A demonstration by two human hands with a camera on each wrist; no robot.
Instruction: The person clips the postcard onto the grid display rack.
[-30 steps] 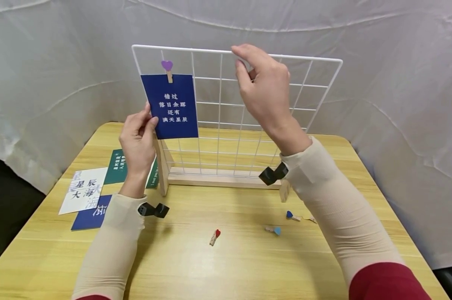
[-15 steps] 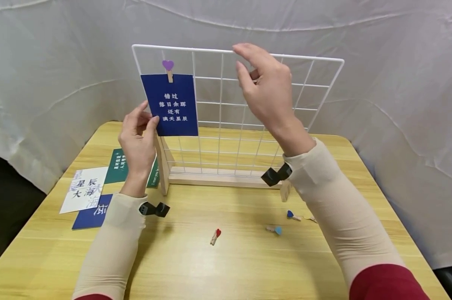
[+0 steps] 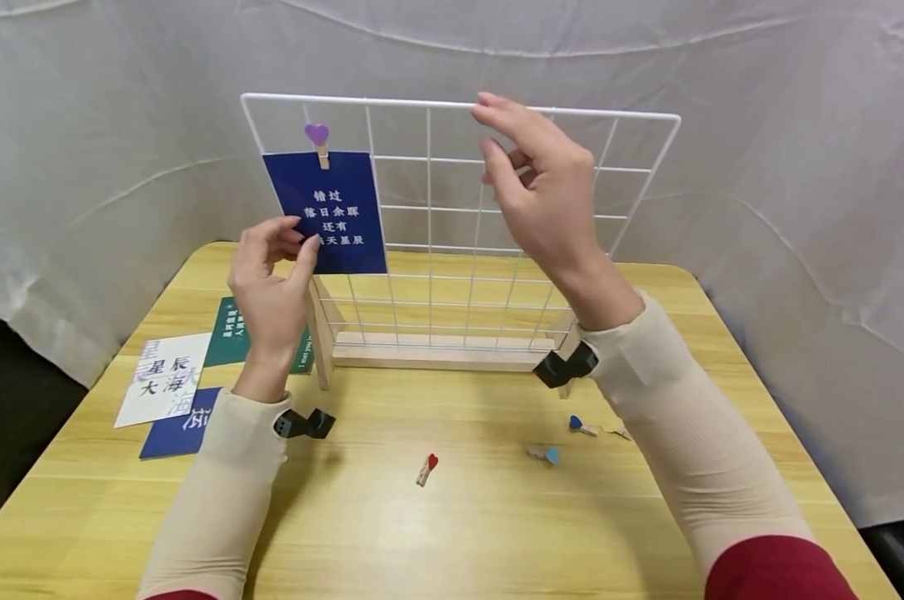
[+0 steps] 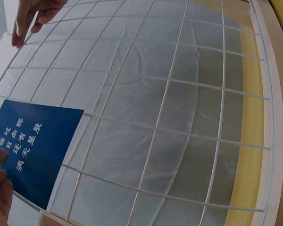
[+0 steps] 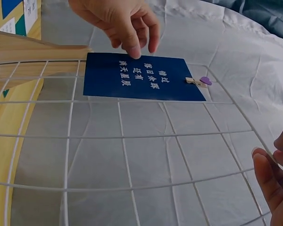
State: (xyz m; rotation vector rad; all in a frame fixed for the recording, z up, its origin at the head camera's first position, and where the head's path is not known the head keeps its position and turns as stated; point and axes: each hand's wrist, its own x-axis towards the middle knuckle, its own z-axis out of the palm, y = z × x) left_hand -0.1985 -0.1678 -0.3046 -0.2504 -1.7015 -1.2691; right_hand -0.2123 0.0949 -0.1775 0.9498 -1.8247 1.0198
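A dark blue card (image 3: 347, 179) with white Chinese characters hangs near the upper left of a white wire grid (image 3: 429, 183) on a wooden base. A clothespin with a purple heart (image 3: 317, 135) clips its top. My left hand (image 3: 272, 267) is at the card's left edge, thumb overlapping the card and fingers (image 5: 151, 33) parted from the thumb. My right hand (image 3: 549, 183) is raised at the grid's top bar, fingertips right at the bar, thumb apart from the index finger. Nothing shows between its fingers.
A white card (image 3: 155, 379), a blue card (image 3: 170, 437) and green cards (image 3: 227, 337) lie overlapping on the left of the wooden table (image 3: 392, 533). Small clothespins with red (image 3: 432, 461), dark blue (image 3: 575, 423) and light blue (image 3: 551, 456) hearts lie in front of the grid.
My left thumb and fingers have spread from their pinch on the card's edge. My right hand has shifted slightly right along the top bar. The grid's upper left corner sits farther left in view.
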